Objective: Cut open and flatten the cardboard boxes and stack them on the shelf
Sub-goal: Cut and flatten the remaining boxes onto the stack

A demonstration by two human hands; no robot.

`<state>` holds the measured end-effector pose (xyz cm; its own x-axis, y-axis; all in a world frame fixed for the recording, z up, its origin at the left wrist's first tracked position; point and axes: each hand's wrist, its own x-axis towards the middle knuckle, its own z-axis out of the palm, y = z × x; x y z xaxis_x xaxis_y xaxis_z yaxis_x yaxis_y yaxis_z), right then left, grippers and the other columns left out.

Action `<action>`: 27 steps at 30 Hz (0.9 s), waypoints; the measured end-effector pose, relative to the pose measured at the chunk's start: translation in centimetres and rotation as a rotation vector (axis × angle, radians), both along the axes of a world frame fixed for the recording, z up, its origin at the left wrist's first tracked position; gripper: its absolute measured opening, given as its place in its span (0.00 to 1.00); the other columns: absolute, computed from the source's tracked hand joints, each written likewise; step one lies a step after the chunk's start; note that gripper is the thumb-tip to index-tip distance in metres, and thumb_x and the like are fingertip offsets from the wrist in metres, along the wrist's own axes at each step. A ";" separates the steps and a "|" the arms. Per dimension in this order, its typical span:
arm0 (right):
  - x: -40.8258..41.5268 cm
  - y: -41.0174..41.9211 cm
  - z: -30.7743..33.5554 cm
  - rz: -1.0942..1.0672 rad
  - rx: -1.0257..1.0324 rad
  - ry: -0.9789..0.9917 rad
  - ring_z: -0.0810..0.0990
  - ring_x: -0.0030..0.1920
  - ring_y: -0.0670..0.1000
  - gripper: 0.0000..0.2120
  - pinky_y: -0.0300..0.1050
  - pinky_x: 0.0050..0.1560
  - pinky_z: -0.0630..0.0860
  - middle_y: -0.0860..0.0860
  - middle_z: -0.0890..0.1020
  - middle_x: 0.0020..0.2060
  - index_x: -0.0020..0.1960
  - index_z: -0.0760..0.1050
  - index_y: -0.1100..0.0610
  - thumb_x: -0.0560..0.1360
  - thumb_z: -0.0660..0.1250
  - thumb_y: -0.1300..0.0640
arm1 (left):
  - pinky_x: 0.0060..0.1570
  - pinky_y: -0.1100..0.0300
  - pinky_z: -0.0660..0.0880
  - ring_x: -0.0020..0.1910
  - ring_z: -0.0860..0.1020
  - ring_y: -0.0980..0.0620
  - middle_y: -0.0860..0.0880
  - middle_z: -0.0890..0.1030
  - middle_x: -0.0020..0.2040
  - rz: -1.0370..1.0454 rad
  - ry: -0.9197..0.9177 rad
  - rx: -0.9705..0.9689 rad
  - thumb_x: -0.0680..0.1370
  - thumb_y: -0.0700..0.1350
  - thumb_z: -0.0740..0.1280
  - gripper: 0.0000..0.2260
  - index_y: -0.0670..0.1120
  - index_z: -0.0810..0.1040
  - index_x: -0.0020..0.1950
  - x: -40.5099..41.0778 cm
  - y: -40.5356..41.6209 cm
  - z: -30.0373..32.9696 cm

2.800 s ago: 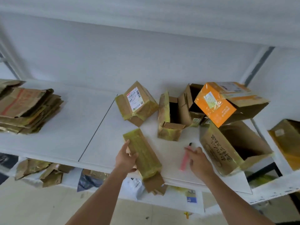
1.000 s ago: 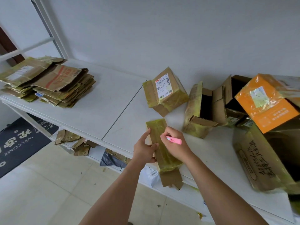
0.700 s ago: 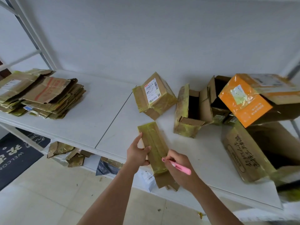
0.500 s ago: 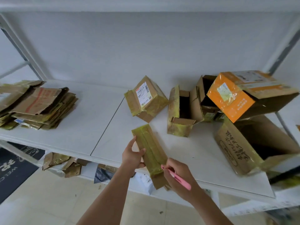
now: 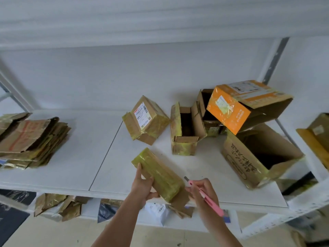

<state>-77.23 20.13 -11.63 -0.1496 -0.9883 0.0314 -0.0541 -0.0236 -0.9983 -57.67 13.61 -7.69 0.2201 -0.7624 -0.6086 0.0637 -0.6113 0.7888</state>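
Note:
A long narrow cardboard box [image 5: 158,172] wrapped in yellow-green tape lies at the front edge of the white shelf [image 5: 74,163], its near flaps hanging over the edge. My left hand [image 5: 143,184] grips its left side, thumb on top. My right hand [image 5: 203,190] holds a pink utility knife [image 5: 204,195] just right of the box's near end, blade out and pointing up-left, clear of the tape. A stack of flattened boxes [image 5: 30,139] lies at the shelf's far left.
Behind stand a taped box with a label [image 5: 145,120], two opened small boxes [image 5: 185,131], an orange box [image 5: 240,107] leaning on a large open box [image 5: 256,155]. Cardboard scraps [image 5: 58,205] lie on the lower shelf. A shelf post [image 5: 272,59] rises at right.
My right hand picked up the pink knife, drew it along the top of the box toward the near end, and now holds it off the box's right side. My left hand kept its grip.

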 end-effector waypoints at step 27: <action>0.5 -3.2 -0.8 -0.349 0.134 -0.457 0.84 0.47 0.59 0.05 0.55 0.55 0.81 0.64 0.82 0.41 0.48 0.70 0.64 0.80 0.64 0.63 | 0.74 0.46 0.57 0.79 0.47 0.40 0.47 0.51 0.81 -1.001 -1.034 -0.250 0.73 0.61 0.71 0.33 0.59 0.65 0.76 -1.0 -4.1 -1.1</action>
